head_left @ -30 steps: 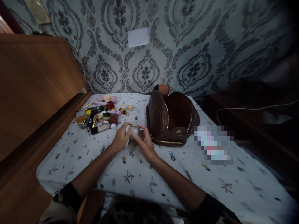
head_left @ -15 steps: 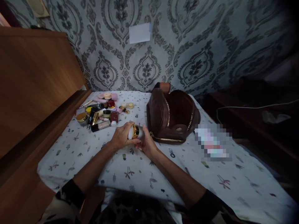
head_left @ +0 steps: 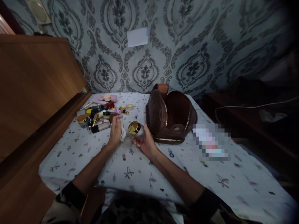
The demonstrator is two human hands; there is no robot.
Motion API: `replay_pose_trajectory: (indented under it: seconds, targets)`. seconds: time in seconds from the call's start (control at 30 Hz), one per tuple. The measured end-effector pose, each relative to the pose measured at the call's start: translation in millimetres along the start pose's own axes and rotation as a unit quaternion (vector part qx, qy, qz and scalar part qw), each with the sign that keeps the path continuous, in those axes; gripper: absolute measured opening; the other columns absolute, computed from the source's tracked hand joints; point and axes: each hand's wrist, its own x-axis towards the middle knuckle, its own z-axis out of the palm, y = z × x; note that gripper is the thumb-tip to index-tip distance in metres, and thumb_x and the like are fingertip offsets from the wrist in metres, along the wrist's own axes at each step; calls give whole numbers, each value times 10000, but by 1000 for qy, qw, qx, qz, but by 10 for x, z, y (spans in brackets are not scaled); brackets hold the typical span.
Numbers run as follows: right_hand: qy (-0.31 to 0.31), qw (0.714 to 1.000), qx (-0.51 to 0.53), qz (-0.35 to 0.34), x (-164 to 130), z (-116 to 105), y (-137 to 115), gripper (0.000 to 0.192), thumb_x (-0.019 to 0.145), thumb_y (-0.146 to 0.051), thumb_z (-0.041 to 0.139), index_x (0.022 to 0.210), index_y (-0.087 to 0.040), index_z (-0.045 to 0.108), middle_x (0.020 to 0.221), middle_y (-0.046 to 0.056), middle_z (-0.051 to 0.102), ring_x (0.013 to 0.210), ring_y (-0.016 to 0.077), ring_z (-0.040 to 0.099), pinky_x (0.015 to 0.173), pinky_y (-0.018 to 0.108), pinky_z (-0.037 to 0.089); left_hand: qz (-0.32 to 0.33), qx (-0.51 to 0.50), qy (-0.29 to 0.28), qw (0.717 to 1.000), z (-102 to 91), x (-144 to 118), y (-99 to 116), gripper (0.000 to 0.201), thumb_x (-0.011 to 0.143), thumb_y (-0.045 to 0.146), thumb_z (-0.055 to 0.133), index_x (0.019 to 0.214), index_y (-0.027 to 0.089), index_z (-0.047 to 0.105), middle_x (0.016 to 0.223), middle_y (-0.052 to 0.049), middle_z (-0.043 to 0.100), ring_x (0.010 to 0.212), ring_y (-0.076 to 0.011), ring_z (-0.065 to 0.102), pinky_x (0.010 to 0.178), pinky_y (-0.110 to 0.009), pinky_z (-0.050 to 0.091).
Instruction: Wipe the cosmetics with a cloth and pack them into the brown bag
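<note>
A person is sitting at a table (head_left: pixel 163 174) covered in a white cloth printed with small figures, both forearms reaching away from the camera. The right hand (head_left: pixel 144 143) is holding a small jar (head_left: pixel 136 129) with a gold lid just above the cloth, near the table's middle; its fingers are curling around the jar's body, with the lid tilting toward the left. The left hand (head_left: pixel 116 132) is just left of the jar, not touching it, fingers mostly straight and loosely together, pressing a small white wipe (head_left: pixel 122 133) against the palm. Whether the thumb is pinching the wipe is hard to tell. Just right of the jar, a brown leather bag (head_left: pixel 171 116) is lying unzipped, its mouth gaping. Far left, a heap of cosmetics (head_left: pixel 102 113) is lying near a wooden cabinet (head_left: pixel 35 87). Patterned wallpaper (head_left: pixel 187 46) is filling the far side, with a white note (head_left: pixel 137 37) stuck on it.
</note>
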Motion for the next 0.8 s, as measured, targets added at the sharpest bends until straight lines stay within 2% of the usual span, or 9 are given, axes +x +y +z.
replay_pose_trajectory:
  seconds: [0.1, 0.13, 0.2, 0.3, 0.47, 0.63, 0.7, 0.8]
  targets:
    - [-4, 1000, 2, -7, -21, 14, 6, 549, 827, -712, 527, 844, -176, 648, 603, 22, 653, 408, 105, 519, 360, 201, 331, -7, -47, 72, 996, 17, 82, 4, 255, 941, 421, 400, 1103, 251, 497, 980, -26, 592, 896, -163, 583, 749, -253, 481]
    - [-11, 1000, 0, -11, -30, 19, 9, 545, 825, -706, 537, 837, -173, 652, 610, 22, 655, 408, 101, 515, 360, 199, 324, -22, -75, 72, 994, 26, 103, -2, 251, 900, 346, 438, 1129, 253, 480, 1034, -27, 593, 946, -165, 584, 785, -260, 488]
    - [-24, 999, -5, -20, -44, 26, 15, 537, 816, -698, 557, 814, -169, 656, 620, 20, 656, 417, 97, 514, 371, 197, 326, -46, -132, 49, 989, 43, 121, -26, 404, 768, 213, 490, 1168, 252, 451, 1061, -20, 597, 959, -163, 590, 807, -269, 496]
    - [-30, 999, -10, -25, -52, 27, 16, 515, 813, -690, 570, 814, -182, 652, 618, 10, 652, 428, 100, 512, 382, 198, 329, -25, -145, 12, 989, 52, 110, -74, 500, 633, 144, 512, 1123, 234, 478, 1005, -1, 611, 928, -155, 601, 817, -264, 492]
    - [-27, 999, -3, -24, -46, 22, 15, 468, 831, -657, 567, 850, -194, 636, 616, -1, 650, 426, 106, 501, 374, 203, 317, -10, -98, 14, 995, 18, 121, -103, 323, 709, 258, 658, 1009, 189, 557, 942, -9, 651, 849, -145, 616, 788, -257, 498]
    - [-24, 999, -4, -33, -45, 31, 56, 407, 805, -591, 654, 933, -206, 615, 747, -6, 688, 458, 101, 541, 381, 198, 363, -20, -137, 60, 989, 47, 111, -9, 389, 766, 484, 674, 1008, 192, 586, 928, -19, 678, 785, -141, 640, 717, -253, 514]
    - [-15, 998, 6, -54, -37, 29, 73, 374, 785, -546, 704, 934, -219, 603, 826, -4, 700, 518, 107, 573, 421, 202, 426, -16, -168, 32, 985, 82, 63, 32, 397, 786, 525, 658, 1008, 200, 613, 953, -28, 700, 844, -164, 665, 762, -280, 528]
    - [-4, 997, 26, -79, -11, 12, 78, 369, 745, -507, 760, 921, -225, 600, 897, -5, 699, 603, 112, 599, 479, 208, 489, -12, -188, -64, 980, 108, -20, 61, 412, 838, 578, 587, 902, 182, 682, 968, -68, 737, 1002, -233, 671, 905, -375, 520]
